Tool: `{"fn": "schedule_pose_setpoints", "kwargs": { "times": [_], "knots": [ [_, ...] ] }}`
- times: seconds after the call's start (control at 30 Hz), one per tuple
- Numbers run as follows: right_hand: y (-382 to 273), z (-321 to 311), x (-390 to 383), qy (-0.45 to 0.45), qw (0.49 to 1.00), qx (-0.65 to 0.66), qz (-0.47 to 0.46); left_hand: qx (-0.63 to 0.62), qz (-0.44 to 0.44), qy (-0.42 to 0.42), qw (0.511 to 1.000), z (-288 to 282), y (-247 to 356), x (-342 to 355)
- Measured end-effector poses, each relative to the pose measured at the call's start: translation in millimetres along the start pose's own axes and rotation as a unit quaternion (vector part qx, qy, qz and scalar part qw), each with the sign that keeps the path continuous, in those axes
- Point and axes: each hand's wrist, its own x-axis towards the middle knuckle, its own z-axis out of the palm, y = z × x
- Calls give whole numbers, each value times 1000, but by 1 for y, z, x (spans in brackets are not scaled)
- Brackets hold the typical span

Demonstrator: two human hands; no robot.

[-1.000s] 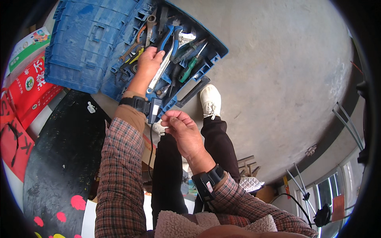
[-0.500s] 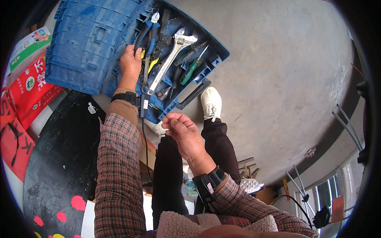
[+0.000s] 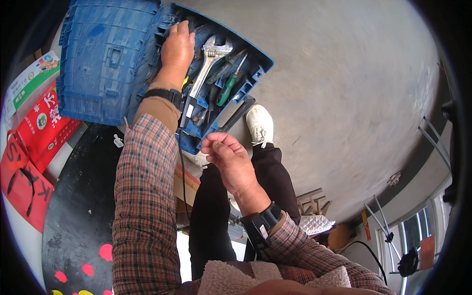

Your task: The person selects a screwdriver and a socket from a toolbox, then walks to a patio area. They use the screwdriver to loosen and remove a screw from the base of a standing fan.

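Landmark: blue toolbox (image 3: 269, 63), lid (image 3: 93, 64) folded open to its left.

Left hand (image 3: 178, 49): over the toolbox's left half, fingers bent down toward its far-left corner. Fingertips largely hidden; cannot tell whether they pinch anything. Right hand (image 3: 233, 164): just outside the toolbox's near edge, loosely curled, thumb close to the fingers, nothing seen in it; cannot tell if the tips press together.

Adjustable wrench (image 3: 201, 73): inside the toolbox, just right of the left hand, which is the nearer. Long axis slants, head toward the toolbox's far side, handle toward its near-left; the handle's end passes out of sight by the wrist device (image 3: 187, 112). Green-handled screwdriver (image 3: 227, 90) lies right of the wrench, roughly parallel, tip away.

Edges: toolbox walls border the tools; the upright lid panel limits leftward room. Bare concrete floor (image 3: 344, 98) spreads right of the toolbox; a white shoe (image 3: 259, 125) stands just beside its carry handle (image 3: 237, 114).
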Motion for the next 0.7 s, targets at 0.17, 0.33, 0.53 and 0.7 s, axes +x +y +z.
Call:
{"fn": "schedule_pose_setpoints", "kwargs": {
  "times": [0.17, 0.33, 0.53, 0.7],
  "knots": [
    [-22, -4, -4, 4, 1000, 21, -10, 122, -52, -121, 984, 16, 11, 30],
    [-28, -8, -5, 5, 999, 49, -14, 156, -116, -143, 970, 21, 21, 40],
    [-27, -8, -6, -4, 998, 62, -14, 79, -127, -106, 983, 12, 22, 31],
    [-23, -4, -6, -16, 998, 61, -8, -50, -82, -42, 994, -5, 3, 5]
  ]
}}
